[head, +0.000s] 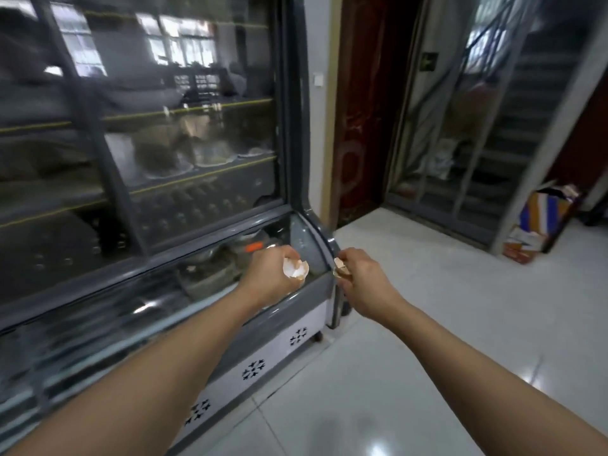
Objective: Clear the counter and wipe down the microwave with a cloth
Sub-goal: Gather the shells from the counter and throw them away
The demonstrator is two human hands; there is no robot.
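We judge clearing underway: left hand [273,274] clamped on an eggshell [296,268], right hand [362,274] pinching shell bits [340,268]; next, find a bin.

Head view, forward and downward

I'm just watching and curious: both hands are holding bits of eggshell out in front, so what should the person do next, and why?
Probably carry on walking to a bin and drop the shells. The left hand grips an eggshell half, the right hand pinches another shell piece, and no bin, cloth or microwave is in view, only a display fridge.
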